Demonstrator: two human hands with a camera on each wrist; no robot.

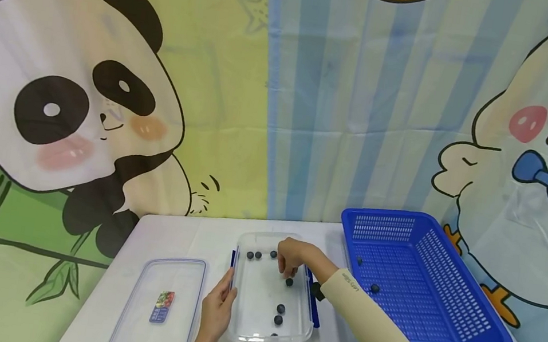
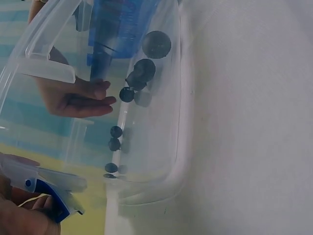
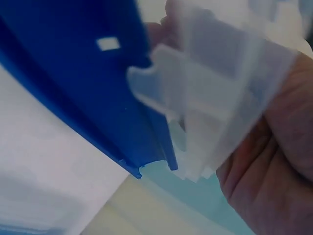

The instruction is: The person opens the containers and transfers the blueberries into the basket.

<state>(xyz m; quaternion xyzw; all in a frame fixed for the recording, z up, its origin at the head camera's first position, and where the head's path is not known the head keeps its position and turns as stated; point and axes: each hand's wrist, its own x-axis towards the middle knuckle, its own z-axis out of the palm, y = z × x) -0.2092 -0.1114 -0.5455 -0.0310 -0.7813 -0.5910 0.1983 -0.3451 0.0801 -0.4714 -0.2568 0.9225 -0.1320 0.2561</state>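
The clear box (image 1: 257, 299) w/ several dark balls (image 1: 280, 309) inside stands near the mid. of the bench (image 1: 96, 315), btw. the lid (image 1: 183, 286) toward L edge and the blue basket (image 1: 473, 313) near back R corner. L hand (image 1: 218, 307) grips the box's L side. R hand (image 1: 292, 256) is over the box, fingers narrow, pointing down, just beside one ball; if they touch it, I cannot tell. Basket has approx. two balls also.

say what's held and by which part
Left hand: the clear container, by its side, at the blue latch. Right hand: cannot tell whether it holds anything.
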